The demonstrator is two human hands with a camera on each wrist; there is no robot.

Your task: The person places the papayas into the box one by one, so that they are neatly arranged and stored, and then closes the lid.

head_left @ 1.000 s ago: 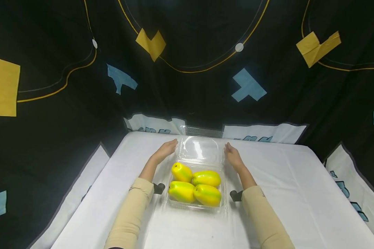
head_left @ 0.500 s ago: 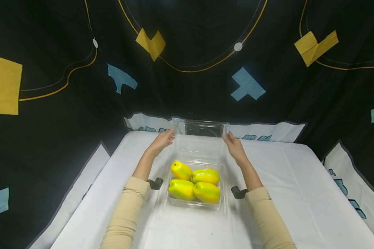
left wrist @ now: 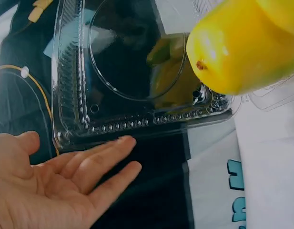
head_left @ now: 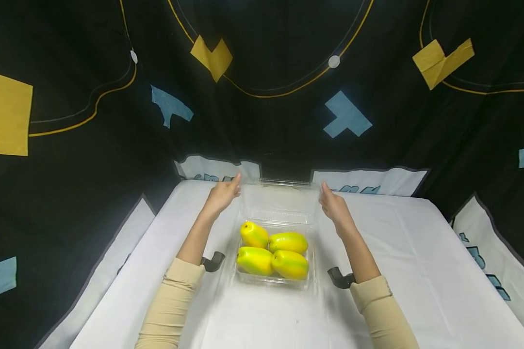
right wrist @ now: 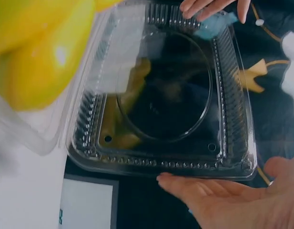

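Note:
A clear plastic clamshell box (head_left: pixel 272 279) lies on the table with its lid (head_left: pixel 279 203) raised and tilted at the far side. Several yellow-green fruits, like mangoes, (head_left: pixel 253 261) fill its base. My left hand (head_left: pixel 221 196) is at the lid's left edge; in the left wrist view its fingers (left wrist: pixel 106 160) extend beside the lid's rim, thumb apart. On the opposite edge is my right hand (head_left: pixel 335 208), whose straight fingers (right wrist: pixel 185 185) rest along the rim in the right wrist view. Neither hand curls round the lid. Exact contact on the left is unclear.
A white cloth covers the table (head_left: pixel 419 271). Behind it hangs a black curtain (head_left: pixel 266 131) with yellow and blue shapes. Dark wrist mounts (head_left: pixel 213 261) stick out from both sleeves, on either side of the box.
The lid has swung up from lying further back, and its face looks wider now. Both hands have moved slightly apart with its edges. The fruits and base have stayed in place.

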